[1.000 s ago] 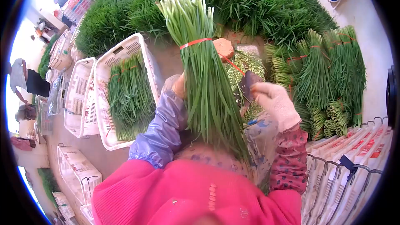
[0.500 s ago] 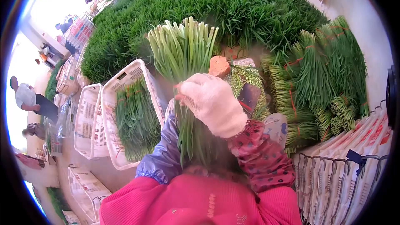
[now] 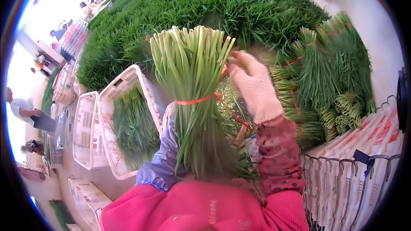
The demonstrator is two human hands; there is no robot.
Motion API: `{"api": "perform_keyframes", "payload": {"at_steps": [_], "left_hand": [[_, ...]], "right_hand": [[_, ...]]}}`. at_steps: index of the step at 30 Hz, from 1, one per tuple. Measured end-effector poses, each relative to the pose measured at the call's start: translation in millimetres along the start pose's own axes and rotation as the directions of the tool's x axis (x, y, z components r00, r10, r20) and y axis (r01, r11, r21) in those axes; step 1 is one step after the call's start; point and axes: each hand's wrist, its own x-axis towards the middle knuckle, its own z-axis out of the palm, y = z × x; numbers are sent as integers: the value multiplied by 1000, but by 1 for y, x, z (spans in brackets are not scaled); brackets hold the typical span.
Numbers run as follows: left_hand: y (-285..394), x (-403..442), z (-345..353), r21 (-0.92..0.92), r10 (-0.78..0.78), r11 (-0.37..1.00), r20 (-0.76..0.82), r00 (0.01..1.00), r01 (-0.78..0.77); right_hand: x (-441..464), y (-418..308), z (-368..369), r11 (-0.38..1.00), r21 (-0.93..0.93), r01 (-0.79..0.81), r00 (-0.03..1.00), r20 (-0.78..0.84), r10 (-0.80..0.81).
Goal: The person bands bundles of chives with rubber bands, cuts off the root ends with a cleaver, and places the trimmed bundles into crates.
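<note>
An upright bunch of chives stands in front of me, cut stem ends up and leaves hanging down. Around its middle runs a red tie, its loose end trailing down to the right. My left arm, in a shiny blue sleeve, reaches behind the bunch and supports it; the fingers there are hidden, with only a bit of pale glove showing. My right hand, in a pale glove with bare fingertips, is beside the stem ends on the right, fingers loosely bent and apart, holding nothing.
Loose chives cover the far side. Tied bunches are piled on the right, near stacked white crates. On the left, a white basket holds bunches. Trimmed bits lie behind the bunch. A person stands far left.
My right hand has let go of the bunch's middle and moved up and right, uncovering the red tie. The bunch has shifted slightly and its stem ends are fanned wider.
</note>
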Motion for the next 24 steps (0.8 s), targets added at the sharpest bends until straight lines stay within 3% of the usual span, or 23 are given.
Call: {"api": "perform_keyframes", "payload": {"at_steps": [1, 4, 5, 6, 8, 9, 11, 12, 14, 18, 20, 21, 22, 23, 24], "left_hand": [[0, 0, 0, 3, 0, 1000, 1, 1000, 0], [-1, -2, 1, 6, 3, 1000, 0, 1000, -3], [-1, -3, 1, 8, 6, 1000, -3, 1000, -6], [-2, -5, 1, 11, 6, 1000, -4, 1000, -6], [-4, 0, 1, 6, 3, 1000, -14, 1000, -2], [-4, -4, 1, 13, 6, 1000, -22, 1000, -6], [-5, -3, 1, 13, 7, 1000, -20, 1000, -7], [-5, -2, 0, 8, 8, 1000, -16, 1000, -8], [-7, -1, -1, 7, 5, 1000, -18, 1000, -4], [-6, -2, -3, 14, 3, 1000, -21, 1000, -2], [-8, -2, -3, 11, 1, 1000, -20, 1000, 0], [-7, -2, -5, 14, 3, 1000, -26, 1000, -3], [-6, -2, -5, 19, 5, 1000, -26, 1000, -5], [-5, -2, -6, 19, 1, 1000, -25, 1000, -1], [-5, -2, -7, 18, 3, 1000, -27, 1000, -3]], "right_hand": [[3, -4, -1, 997, 55, -56, 991, 126, 49], [24, 19, -10, 999, -11, 42, 999, 28, -41], [31, 28, -18, 954, -249, 167, 978, -78, -191], [37, 26, -32, 724, -632, 275, 910, -71, -407], [42, 19, -44, 977, -212, -4, 884, -457, -95], [38, 18, -43, 977, -214, -6, 885, -457, -95], [22, 17, -38, 945, -273, 182, 921, -289, -261], [7, 11, -28, 910, -259, 323, 925, -117, -361], [0, 9, -16, 887, -260, 381, 924, 96, -369], [11, 12, -12, 765, -442, 468, 872, 92, -480], [17, 14, -10, 462, -739, 490, 786, 145, -602], [19, 13, -9, 463, -738, 490, 786, 145, -601], [23, 12, -8, 770, -510, 384, 855, -119, -506], [27, 10, -7, 947, -179, 266, 893, -325, -312], [31, 8, -7, 969, 194, 151, 898, -437, -53]]}}
